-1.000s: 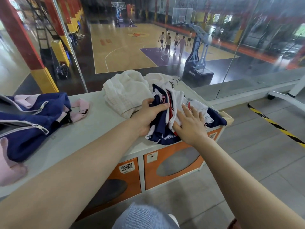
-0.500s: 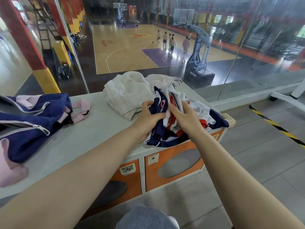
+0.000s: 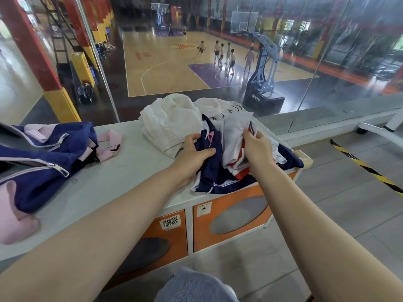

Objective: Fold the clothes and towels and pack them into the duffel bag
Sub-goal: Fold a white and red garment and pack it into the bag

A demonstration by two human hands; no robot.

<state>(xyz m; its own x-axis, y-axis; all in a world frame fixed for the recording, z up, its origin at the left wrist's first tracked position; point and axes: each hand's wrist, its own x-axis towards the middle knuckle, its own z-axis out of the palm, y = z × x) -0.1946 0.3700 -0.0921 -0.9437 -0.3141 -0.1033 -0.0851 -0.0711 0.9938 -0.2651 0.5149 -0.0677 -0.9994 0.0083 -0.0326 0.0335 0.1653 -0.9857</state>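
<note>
Head camera, looking down over a grey locker top (image 3: 113, 171), and both hands are in the clothes pile at its far right end. The left hand (image 3: 194, 154) has its fingers and thumb curled round a fold of navy fabric, part of a navy, white and red jersey (image 3: 218, 171) heaped at the corner of the surface. The right hand (image 3: 257, 149) is raised a little above the heap, its fingers pinching a bunched white section of the same garment near a dark-trimmed edge. The jersey's navy hem hangs just over the front edge of the locker top, above an orange locker door (image 3: 229, 214).

Just beyond the left hand, a cream knitted towel (image 3: 168, 123) lies crumpled, touching the jersey. Beside that, further back, sits a white garment with dark lettering (image 3: 220, 107), partly hidden by the raised cloth.

Over on the left of the surface, well apart from the pile, lies the duffel bag (image 3: 43, 162), navy with pink trim, its zip open and a pink strap (image 3: 110, 142) trailing out toward the middle.

A second orange door with a QR sticker (image 3: 171, 222) shows below. Behind the glass, a basketball court (image 3: 170, 68) with players and a hoop stand (image 3: 263, 77). Yellow-black tape (image 3: 366, 166) crosses the floor at right.
</note>
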